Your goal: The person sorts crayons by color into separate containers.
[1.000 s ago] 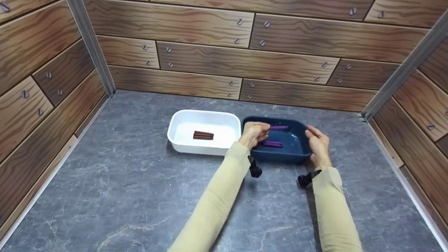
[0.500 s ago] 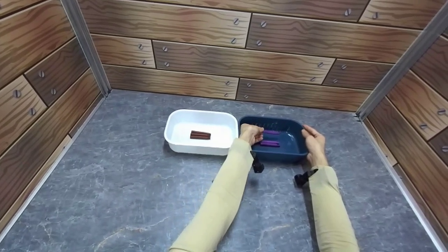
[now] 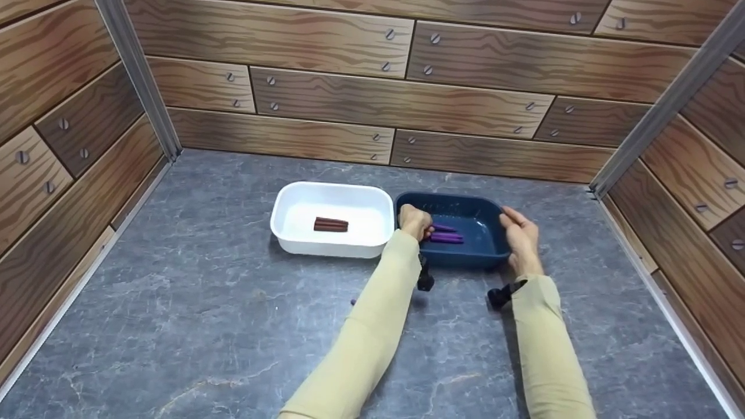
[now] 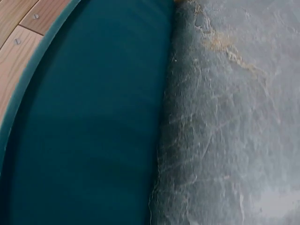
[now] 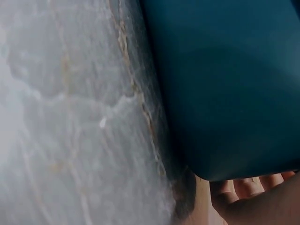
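Note:
My left hand (image 3: 414,223) reaches over the left end of a dark blue plastic bin (image 3: 492,256). Its fingertips pinch the near end of a slim purple stick, pen-like in shape (image 3: 445,228), low inside the bin. Right beside that lie more purple sticks (image 3: 447,238), side by side on the bin floor. At the bin's right end, my right hand (image 3: 522,238) grips the rim; in the right wrist view its fingers (image 5: 246,187) bend against the bin's outer wall (image 5: 229,117). The left wrist view shows only the bin's side (image 4: 93,117), with the left hand hidden.
A white bin (image 3: 332,249) stands against the blue one's left side, with several dark red sticks (image 3: 331,224) inside. A small dark tip (image 3: 353,302) shows beside the left sleeve on the grey marbled surface (image 3: 204,291). Wood-patterned walls (image 3: 326,99) enclose three sides.
My left hand has brought the purple stick down and toward me, from near the bin's back wall to beside the other purple sticks. The right hand stays on the rim.

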`<state>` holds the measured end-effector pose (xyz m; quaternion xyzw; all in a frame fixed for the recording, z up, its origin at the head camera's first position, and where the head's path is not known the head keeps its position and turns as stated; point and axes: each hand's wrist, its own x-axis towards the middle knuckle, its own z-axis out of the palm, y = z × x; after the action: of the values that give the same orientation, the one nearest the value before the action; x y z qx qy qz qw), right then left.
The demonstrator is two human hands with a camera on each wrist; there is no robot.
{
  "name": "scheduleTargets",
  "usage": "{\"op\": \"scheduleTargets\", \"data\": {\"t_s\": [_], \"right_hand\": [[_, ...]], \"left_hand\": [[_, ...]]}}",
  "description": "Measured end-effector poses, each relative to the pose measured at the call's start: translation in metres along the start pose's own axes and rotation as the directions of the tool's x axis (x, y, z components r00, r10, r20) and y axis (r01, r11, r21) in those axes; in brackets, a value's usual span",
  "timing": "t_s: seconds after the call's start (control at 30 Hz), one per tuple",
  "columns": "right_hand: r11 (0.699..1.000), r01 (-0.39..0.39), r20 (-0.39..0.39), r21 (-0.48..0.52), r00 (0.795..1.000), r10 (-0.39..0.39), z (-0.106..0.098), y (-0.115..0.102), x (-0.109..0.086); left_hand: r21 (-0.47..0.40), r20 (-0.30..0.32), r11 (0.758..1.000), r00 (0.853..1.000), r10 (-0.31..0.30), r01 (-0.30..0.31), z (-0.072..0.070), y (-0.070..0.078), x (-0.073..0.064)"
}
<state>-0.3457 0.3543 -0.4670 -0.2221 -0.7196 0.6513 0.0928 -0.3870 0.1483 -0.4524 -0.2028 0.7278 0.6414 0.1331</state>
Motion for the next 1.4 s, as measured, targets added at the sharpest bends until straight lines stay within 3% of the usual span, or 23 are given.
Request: {"op": "scheduleTargets", "data": {"t_s": [0.23, 0.67, 0.93, 1.17, 1.4], "right_hand": [[1.0, -0.007, 0.001, -0.006, 1.0, 0.007, 0.003, 0.0, 0.0], [0.999, -0.032, 0.027, -0.008, 0.999, 0.032, 0.006, 0.0, -0.001], [0.999, -0.043, 0.031, 0.011, 0.999, 0.042, 0.008, -0.003, -0.001], [0.999, -0.035, 0.019, 0.001, 0.999, 0.035, 0.004, -0.001, -0.002], [1.0, -0.013, 0.007, -0.01, 1.0, 0.014, 0.002, 0.002, -0.002]], "left_hand": [[0.048, -0.013, 0.999, 1.0, 0.018, -0.017, -0.004, 0.0, -0.001], [0.025, -0.005, 1.0, 1.0, 0.016, -0.016, -0.008, 0.001, 0.001], [-0.06, 0.084, 0.991, 0.989, 0.125, -0.12, -0.014, 0.004, -0.006], [-0.07, 0.165, 0.965, 0.951, 0.26, -0.252, -0.02, 0.008, -0.031], [-0.098, 0.288, 0.917, 0.871, 0.398, -0.386, -0.041, 0.002, -0.043]]}}
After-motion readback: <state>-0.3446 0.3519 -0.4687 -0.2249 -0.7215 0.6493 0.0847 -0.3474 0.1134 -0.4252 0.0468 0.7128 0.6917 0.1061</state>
